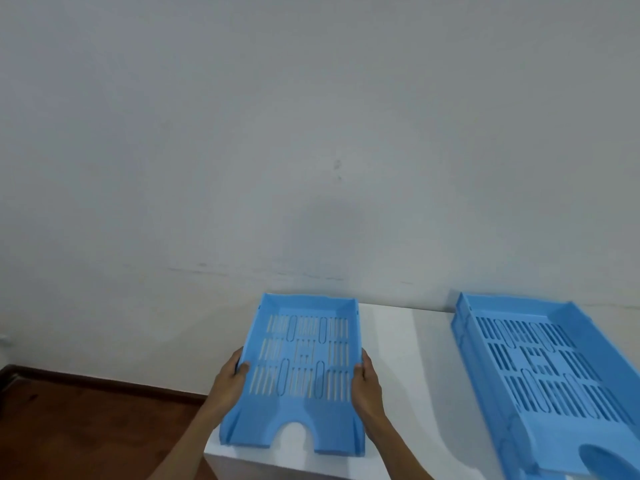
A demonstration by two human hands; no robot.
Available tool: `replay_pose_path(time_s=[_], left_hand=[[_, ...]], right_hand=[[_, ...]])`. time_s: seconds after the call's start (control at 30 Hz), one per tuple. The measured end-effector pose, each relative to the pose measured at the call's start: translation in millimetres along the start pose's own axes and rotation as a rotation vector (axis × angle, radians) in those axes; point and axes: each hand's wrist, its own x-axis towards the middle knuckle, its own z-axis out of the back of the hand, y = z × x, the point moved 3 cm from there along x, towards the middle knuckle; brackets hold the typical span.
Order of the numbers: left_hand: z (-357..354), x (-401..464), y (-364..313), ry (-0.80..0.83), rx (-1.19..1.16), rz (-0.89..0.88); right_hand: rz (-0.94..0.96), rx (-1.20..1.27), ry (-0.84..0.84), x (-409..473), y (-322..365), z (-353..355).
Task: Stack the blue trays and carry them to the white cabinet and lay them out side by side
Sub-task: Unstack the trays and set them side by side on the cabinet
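Observation:
A blue slotted tray (304, 362) lies on the left end of the white cabinet top (405, 368), its far edge against the wall. My left hand (230, 379) grips its left rim and my right hand (367, 382) grips its right rim, thumbs over the edges. To the right, apart from it, sits more blue tray (554, 375); it looks like a stack of at least two, angled a little and running off the frame's right and bottom edges.
A pale wall (311, 133) rises directly behind the cabinet. Dark wooden floor (86, 431) with a dark skirting board lies to the left, below the cabinet's left edge. A strip of white cabinet top shows between the trays.

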Motion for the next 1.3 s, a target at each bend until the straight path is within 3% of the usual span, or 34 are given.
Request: replay_pose_path(time_s=[0.37, 0.6, 0.8, 1.0, 1.17, 1.3], left_hand=[[13, 23, -1, 0.069, 0.054, -0.001], [-6, 15, -59, -0.011, 0.113, -0.098], [-73, 13, -112, 0.067, -0.002, -0.204], [-194, -19, -156, 0.228, -0.034, -0.263], [-290, -54, -173, 0.354, -0.072, -0.195], [-340, -81, -174, 0.444, -0.171, -0.096]], right_hand=[[-0.034, 0.009, -0.056, 10, -5, -6], [0.087, 0.110, -0.231, 12, 39, 51], [0.215, 0.080, -0.165, 29, 70, 136], [0.338, 0.026, -0.414, 19, 59, 270], [0.349, -0.084, -0.585, -2, 26, 386], [0.238, -0.164, -0.555, -10, -11, 444]])
